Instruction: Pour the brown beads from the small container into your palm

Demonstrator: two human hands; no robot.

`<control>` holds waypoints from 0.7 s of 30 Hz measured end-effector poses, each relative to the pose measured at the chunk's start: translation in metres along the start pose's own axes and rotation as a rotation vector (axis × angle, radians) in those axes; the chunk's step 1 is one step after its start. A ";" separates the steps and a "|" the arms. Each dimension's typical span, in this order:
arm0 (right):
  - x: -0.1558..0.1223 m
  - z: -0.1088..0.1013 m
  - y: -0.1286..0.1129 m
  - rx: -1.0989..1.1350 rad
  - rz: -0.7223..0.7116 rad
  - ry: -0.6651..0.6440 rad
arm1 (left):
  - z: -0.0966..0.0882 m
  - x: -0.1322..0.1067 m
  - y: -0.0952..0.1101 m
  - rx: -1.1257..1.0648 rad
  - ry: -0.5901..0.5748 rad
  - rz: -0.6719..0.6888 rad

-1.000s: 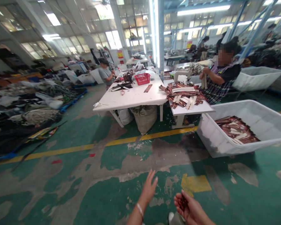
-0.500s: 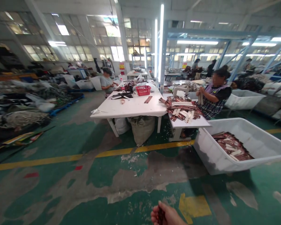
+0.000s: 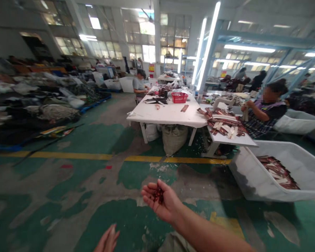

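right hand (image 3: 161,201) cupped small dark red pieces (image 3: 158,195) loosely, left hand (image 3: 107,240) spread, empty; a tilt could spill them onto the floor (image 3: 68,196).

Pretty bright hall, daylight from the high windows (image 3: 105,52) plus glaring tube lights (image 3: 208,42) blown out white, soft shadow under the table (image 3: 170,113), edges stretched fisheye-style, far background kinda soft

Green floor, white tables, dark red bits

Dark red pieces (image 3: 159,195); green floor (image 3: 99,140) with a yellow line (image 3: 144,158); white table (image 3: 168,113); red basket (image 3: 179,97); white bin (image 3: 254,182).
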State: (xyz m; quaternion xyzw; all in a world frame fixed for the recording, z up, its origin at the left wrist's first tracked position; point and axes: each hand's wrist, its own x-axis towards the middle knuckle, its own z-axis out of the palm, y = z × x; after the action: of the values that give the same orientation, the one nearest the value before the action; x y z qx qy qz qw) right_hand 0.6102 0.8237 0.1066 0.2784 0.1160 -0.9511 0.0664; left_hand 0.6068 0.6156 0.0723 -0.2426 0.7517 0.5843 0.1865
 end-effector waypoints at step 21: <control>0.093 0.198 0.437 -0.907 0.048 -0.820 | -0.314 0.078 0.012 -1.889 0.210 0.181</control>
State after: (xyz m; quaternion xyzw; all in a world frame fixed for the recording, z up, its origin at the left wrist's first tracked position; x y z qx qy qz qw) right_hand 0.5139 0.3454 0.1370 -0.1637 0.4682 -0.8348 0.2390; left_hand 0.5376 0.3028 0.1160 -0.2849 -0.0017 0.9373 -0.2006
